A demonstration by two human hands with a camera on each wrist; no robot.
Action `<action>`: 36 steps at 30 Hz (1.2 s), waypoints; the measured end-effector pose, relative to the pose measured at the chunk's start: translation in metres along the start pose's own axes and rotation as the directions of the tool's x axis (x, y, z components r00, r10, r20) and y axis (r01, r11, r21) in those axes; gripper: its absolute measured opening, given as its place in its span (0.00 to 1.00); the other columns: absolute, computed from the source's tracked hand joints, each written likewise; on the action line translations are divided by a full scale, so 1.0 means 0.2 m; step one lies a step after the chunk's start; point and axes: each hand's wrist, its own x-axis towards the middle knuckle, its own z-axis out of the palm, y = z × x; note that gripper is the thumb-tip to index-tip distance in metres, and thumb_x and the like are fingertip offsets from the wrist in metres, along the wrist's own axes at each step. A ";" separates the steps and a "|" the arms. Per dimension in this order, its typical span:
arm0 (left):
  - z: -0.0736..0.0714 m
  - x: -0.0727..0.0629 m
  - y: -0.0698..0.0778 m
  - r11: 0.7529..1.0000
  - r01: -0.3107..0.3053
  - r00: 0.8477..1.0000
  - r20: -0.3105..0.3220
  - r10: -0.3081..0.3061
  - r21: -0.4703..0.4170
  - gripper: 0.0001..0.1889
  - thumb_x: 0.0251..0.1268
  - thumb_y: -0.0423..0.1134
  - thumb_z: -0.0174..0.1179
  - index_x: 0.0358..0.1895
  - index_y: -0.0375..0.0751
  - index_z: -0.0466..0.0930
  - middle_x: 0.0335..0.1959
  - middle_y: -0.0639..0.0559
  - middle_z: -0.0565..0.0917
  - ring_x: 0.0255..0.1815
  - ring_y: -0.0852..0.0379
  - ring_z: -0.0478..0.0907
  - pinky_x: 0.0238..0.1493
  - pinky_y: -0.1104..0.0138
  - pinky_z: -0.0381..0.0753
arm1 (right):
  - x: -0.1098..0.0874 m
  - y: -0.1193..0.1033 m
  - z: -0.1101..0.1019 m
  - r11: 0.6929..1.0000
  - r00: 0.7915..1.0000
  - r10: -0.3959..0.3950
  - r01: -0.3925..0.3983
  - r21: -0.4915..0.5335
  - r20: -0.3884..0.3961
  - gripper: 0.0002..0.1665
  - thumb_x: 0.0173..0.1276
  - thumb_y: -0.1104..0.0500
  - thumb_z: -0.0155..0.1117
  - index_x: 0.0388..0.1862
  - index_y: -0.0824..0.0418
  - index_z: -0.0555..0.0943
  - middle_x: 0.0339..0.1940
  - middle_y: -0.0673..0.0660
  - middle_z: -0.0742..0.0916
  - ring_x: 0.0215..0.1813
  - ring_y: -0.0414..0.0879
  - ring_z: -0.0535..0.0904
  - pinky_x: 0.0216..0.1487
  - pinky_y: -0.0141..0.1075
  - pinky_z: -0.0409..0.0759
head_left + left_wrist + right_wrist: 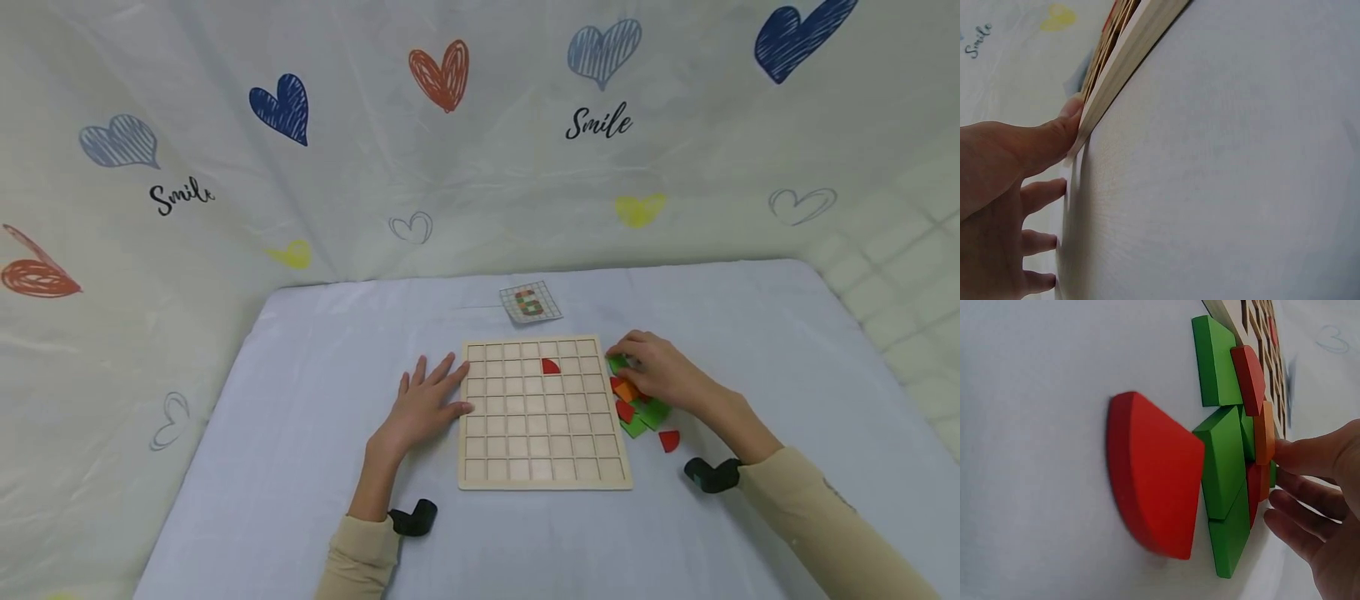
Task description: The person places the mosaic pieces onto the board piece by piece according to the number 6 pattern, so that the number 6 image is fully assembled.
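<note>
A square wooden grid board [525,485] lies on the table with one red quarter-circle block [551,367] in an upper cell. My left hand [427,408] lies spread at its left edge; the thumb [1063,128] and index finger touch the frame. At the board's right side, my right hand [660,367] reaches into a pile of red, orange and green blocks. Its thumb and fingers pinch a green block [618,364] at the far end of the pile, beside an orange block [1264,434]. The hand partly hides that green block.
Apart from the pile, nearer me, lies a red quarter-circle block [1160,478]. A small card [531,302] with a coloured pattern on a grid lies beyond the board. A white cloth with printed hearts [439,75] hangs behind the table.
</note>
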 end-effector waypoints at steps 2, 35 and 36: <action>0.00 0.00 0.01 1.000 0.000 1.000 0.003 0.000 0.002 0.38 0.71 0.55 0.63 0.81 0.55 0.61 0.85 0.52 0.53 0.85 0.32 0.35 0.79 0.33 0.38 | 0.00 0.00 0.00 1.000 1.000 0.021 -0.021 -0.004 0.004 0.15 0.65 0.68 0.72 0.51 0.69 0.87 0.50 0.65 0.86 0.49 0.56 0.79 0.51 0.50 0.86; 0.00 -0.01 0.01 1.000 -0.008 1.000 -0.008 0.008 -0.006 0.37 0.72 0.54 0.63 0.80 0.53 0.63 0.85 0.50 0.54 0.85 0.31 0.36 0.78 0.32 0.38 | -0.15 0.03 -0.03 0.989 0.990 -0.132 0.128 0.077 0.055 0.17 0.62 0.68 0.75 0.50 0.59 0.89 0.46 0.52 0.88 0.44 0.45 0.79 0.41 0.34 0.82; 0.00 -0.01 0.01 1.000 -0.009 1.000 -0.008 0.009 -0.005 0.37 0.72 0.54 0.63 0.80 0.53 0.63 0.85 0.50 0.54 0.85 0.31 0.36 0.79 0.32 0.38 | -0.16 0.03 -0.03 0.989 0.989 -0.133 0.129 0.074 0.059 0.17 0.62 0.68 0.75 0.51 0.59 0.89 0.47 0.52 0.88 0.44 0.45 0.79 0.42 0.34 0.82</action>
